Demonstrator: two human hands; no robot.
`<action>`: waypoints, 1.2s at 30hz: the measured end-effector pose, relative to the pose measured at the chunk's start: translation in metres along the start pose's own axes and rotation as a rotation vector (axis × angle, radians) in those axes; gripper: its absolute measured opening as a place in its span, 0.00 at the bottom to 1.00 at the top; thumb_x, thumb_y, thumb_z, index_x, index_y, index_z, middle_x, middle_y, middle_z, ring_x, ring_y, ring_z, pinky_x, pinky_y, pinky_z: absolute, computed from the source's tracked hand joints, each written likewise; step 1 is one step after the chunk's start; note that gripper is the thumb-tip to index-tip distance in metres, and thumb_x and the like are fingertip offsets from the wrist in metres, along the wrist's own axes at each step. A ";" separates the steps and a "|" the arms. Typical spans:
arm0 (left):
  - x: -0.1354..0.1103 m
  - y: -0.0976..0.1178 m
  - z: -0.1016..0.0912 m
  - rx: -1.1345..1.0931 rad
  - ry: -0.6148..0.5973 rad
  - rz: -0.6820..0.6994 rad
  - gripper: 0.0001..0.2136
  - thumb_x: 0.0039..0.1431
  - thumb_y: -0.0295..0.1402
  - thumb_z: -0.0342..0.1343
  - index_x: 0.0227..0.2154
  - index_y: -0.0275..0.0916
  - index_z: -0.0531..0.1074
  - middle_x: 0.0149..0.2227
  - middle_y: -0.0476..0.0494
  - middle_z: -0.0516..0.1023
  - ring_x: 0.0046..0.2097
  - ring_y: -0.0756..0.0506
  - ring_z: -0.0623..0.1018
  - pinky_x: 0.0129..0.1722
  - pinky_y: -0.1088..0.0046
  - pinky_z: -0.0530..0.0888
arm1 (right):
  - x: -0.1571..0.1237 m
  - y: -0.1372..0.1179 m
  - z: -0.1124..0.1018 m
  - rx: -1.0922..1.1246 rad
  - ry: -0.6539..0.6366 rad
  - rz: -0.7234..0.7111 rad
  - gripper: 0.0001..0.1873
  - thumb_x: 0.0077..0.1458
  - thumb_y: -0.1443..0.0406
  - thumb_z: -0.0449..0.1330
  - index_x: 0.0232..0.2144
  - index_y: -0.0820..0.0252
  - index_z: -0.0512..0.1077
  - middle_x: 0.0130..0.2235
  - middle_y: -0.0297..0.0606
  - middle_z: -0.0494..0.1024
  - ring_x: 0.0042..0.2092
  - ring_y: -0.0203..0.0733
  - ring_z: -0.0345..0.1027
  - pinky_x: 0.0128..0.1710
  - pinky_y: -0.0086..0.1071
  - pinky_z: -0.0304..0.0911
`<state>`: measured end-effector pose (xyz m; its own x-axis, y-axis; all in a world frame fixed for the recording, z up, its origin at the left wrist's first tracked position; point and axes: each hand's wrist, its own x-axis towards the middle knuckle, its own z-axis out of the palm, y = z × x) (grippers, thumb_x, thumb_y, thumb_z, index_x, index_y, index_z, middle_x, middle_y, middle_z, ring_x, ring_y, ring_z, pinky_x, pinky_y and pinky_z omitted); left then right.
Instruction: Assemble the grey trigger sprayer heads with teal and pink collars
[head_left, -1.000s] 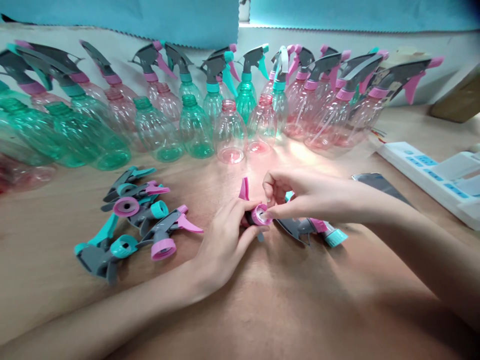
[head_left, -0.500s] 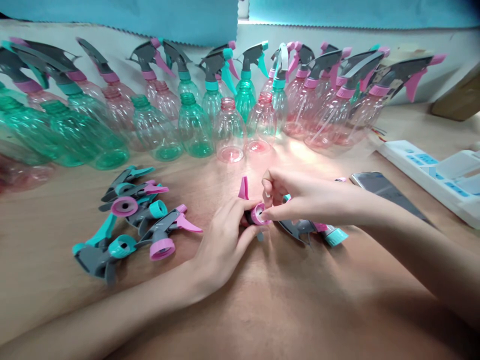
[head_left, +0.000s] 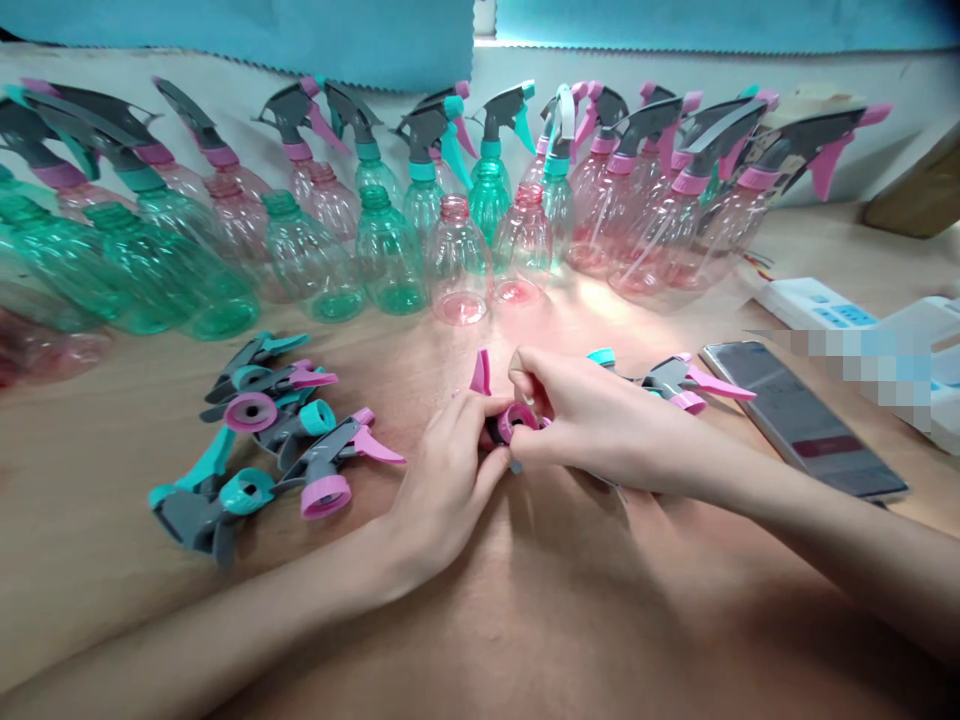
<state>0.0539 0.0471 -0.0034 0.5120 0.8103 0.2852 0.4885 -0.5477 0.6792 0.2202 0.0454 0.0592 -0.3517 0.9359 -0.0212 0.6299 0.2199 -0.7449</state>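
Note:
My left hand (head_left: 450, 455) is closed around a trigger spray head (head_left: 480, 372), gripping it low over the table. Its pink trigger points up, and its pink collar (head_left: 517, 420) faces my right hand, the opening partly visible. My right hand (head_left: 581, 415) is curled at that collar, thumb against or just in front of the rim; whatever its fingertips pinch is hidden. Left of my hands lies a group of grey spray heads with pink and teal collars, including a pink-collared one (head_left: 326, 495) and a teal-collared one (head_left: 247, 490). Beyond my right hand lies another pink-triggered spray head (head_left: 675, 380).
Behind my hands stand rows of clear green bottles (head_left: 390, 255) and pink bottles (head_left: 459, 270), some open, others topped with spray heads (head_left: 802, 145). At the right are a phone (head_left: 802, 420) and a white power strip (head_left: 810, 300). A brown box (head_left: 919, 185) sits at the back right.
My right hand has shifted slightly left and turned over the collar, its fingers more curled. Its arm has moved lower, uncovering more of the phone and the spray head beyond. My left hand keeps its hold.

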 end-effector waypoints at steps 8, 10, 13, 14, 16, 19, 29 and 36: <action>0.001 0.000 0.000 0.040 -0.003 0.009 0.09 0.58 0.21 0.52 0.39 0.39 0.63 0.41 0.45 0.70 0.43 0.43 0.70 0.42 0.65 0.67 | 0.004 -0.002 0.005 -0.015 -0.017 0.001 0.12 0.40 0.71 0.53 0.22 0.55 0.51 0.22 0.25 0.56 0.24 0.32 0.49 0.20 0.29 0.43; 0.000 0.000 0.000 0.044 -0.012 -0.001 0.08 0.58 0.22 0.51 0.39 0.38 0.63 0.41 0.44 0.70 0.43 0.42 0.70 0.42 0.64 0.67 | 0.006 0.000 0.005 0.006 -0.051 0.033 0.12 0.40 0.70 0.54 0.22 0.55 0.51 0.22 0.24 0.56 0.24 0.32 0.49 0.21 0.29 0.43; -0.001 -0.001 0.000 0.041 -0.011 -0.008 0.08 0.59 0.22 0.50 0.40 0.38 0.63 0.42 0.43 0.70 0.43 0.42 0.71 0.42 0.64 0.68 | 0.008 0.004 0.003 0.061 -0.084 0.067 0.12 0.42 0.68 0.55 0.22 0.55 0.52 0.22 0.24 0.57 0.24 0.32 0.50 0.20 0.28 0.42; -0.001 -0.001 0.000 0.042 -0.010 -0.004 0.09 0.59 0.22 0.50 0.40 0.39 0.63 0.42 0.43 0.69 0.43 0.42 0.71 0.42 0.64 0.68 | 0.008 0.006 0.002 0.068 -0.091 0.069 0.12 0.43 0.67 0.55 0.23 0.55 0.52 0.23 0.24 0.58 0.24 0.32 0.50 0.20 0.28 0.42; -0.001 -0.001 0.000 0.047 -0.007 0.006 0.10 0.58 0.21 0.50 0.41 0.39 0.63 0.41 0.44 0.70 0.43 0.42 0.71 0.42 0.64 0.68 | 0.008 0.006 0.000 0.035 -0.086 0.071 0.11 0.43 0.66 0.56 0.24 0.55 0.53 0.23 0.25 0.60 0.24 0.32 0.52 0.20 0.28 0.44; -0.002 0.000 0.000 0.058 0.002 0.016 0.10 0.58 0.22 0.51 0.41 0.39 0.63 0.41 0.44 0.70 0.43 0.42 0.71 0.42 0.64 0.68 | 0.002 0.002 0.002 -0.184 -0.009 0.064 0.10 0.46 0.66 0.55 0.24 0.55 0.54 0.23 0.28 0.63 0.25 0.34 0.54 0.21 0.29 0.46; 0.000 0.000 0.003 0.122 0.021 0.056 0.07 0.58 0.22 0.51 0.35 0.39 0.62 0.36 0.46 0.69 0.40 0.42 0.70 0.41 0.64 0.67 | -0.023 -0.021 0.030 -0.809 0.200 -0.087 0.10 0.51 0.77 0.52 0.27 0.58 0.58 0.26 0.37 0.65 0.28 0.42 0.58 0.22 0.32 0.44; -0.002 0.000 0.001 0.117 0.018 0.057 0.06 0.59 0.23 0.51 0.36 0.39 0.62 0.36 0.47 0.69 0.38 0.43 0.69 0.39 0.66 0.66 | -0.025 -0.014 0.027 -0.590 0.246 -0.253 0.13 0.52 0.77 0.50 0.26 0.56 0.52 0.25 0.31 0.60 0.25 0.36 0.50 0.24 0.31 0.45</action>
<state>0.0542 0.0454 -0.0047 0.5290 0.7801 0.3340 0.5388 -0.6128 0.5781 0.2020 0.0117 0.0521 -0.4136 0.8562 0.3097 0.8457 0.4873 -0.2176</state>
